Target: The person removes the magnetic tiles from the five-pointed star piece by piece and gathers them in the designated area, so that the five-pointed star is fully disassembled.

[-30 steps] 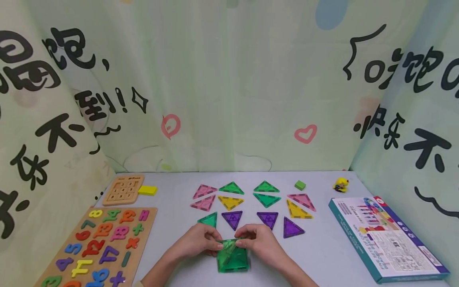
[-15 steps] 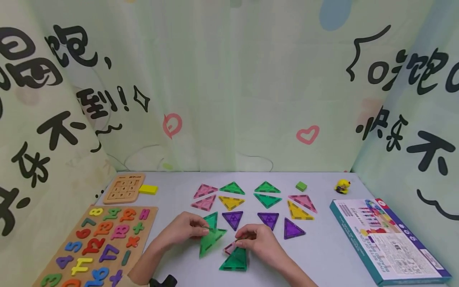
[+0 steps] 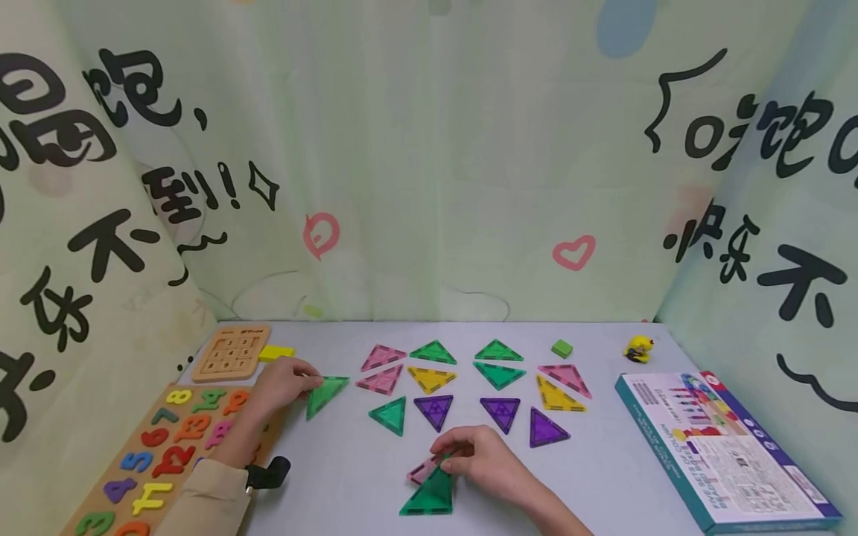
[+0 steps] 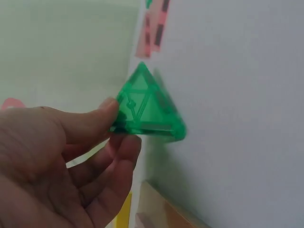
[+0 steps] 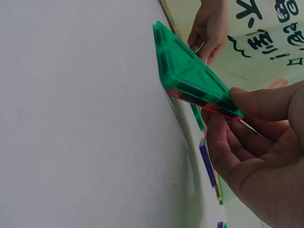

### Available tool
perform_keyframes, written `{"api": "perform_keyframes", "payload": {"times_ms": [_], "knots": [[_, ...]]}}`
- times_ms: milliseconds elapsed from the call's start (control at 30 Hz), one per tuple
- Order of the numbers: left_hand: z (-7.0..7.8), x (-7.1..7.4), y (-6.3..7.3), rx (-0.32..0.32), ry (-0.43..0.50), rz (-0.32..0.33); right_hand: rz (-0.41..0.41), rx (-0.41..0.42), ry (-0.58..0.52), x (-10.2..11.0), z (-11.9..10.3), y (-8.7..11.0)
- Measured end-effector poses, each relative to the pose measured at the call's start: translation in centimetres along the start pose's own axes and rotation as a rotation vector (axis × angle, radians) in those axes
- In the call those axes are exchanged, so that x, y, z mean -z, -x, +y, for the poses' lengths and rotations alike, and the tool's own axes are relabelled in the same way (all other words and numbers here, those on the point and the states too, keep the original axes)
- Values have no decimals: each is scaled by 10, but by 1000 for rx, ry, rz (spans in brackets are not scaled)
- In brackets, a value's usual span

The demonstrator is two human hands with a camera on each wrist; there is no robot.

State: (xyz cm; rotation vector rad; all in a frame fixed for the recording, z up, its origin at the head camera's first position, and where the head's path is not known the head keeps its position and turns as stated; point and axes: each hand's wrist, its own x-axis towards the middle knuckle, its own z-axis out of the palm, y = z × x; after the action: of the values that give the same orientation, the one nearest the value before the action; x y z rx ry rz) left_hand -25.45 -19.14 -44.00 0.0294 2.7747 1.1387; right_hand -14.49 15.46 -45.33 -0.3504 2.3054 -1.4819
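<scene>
My left hand pinches a translucent green triangular magnetic tile between thumb and fingers, over the right edge of the number board. The left wrist view shows this tile at the fingertips, tilted above the white table. Near the front middle, my right hand pinches another green triangular tile together with a pink tile behind it. In the right wrist view the green tile lies against the pink one, whose edge shows beneath.
Green, pink, yellow and purple triangular tiles lie in rows across the table. On the left are a number board, a wooden slide puzzle and a yellow block. A box, toy figure and green block are on the right.
The green tiles held together by both hands have come apart. My left hand has carried one away to the left and back; my right hand keeps the green and pink tiles near the front.
</scene>
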Motion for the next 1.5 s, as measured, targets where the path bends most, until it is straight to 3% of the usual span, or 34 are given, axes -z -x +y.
{"api": "perform_keyframes", "payload": {"times_ms": [300, 467, 600, 700, 900, 1000, 1233, 1500], "knots": [[-7, -5, -10, -5, -265, 117, 12, 17, 1, -5, 2, -1], [0, -11, -7, -12, -295, 151, 56, 27, 7, -7, 2, -2], [19, -21, 7, -20, -259, 139, 90, 26, 6, -6, 3, -2], [35, -34, 26, -66, -171, 51, 118, 27, -6, -6, 3, -1], [50, -66, 59, -226, 21, -344, 209, 28, -72, -5, 1, 0], [51, -81, 69, -254, 89, -451, 252, 31, -129, -6, -2, 1], [51, -102, 77, -224, 192, -474, 304, 27, -166, -7, -5, 1], [49, -103, 76, -216, 199, -483, 329, 20, -184, -11, -3, 1]]}}
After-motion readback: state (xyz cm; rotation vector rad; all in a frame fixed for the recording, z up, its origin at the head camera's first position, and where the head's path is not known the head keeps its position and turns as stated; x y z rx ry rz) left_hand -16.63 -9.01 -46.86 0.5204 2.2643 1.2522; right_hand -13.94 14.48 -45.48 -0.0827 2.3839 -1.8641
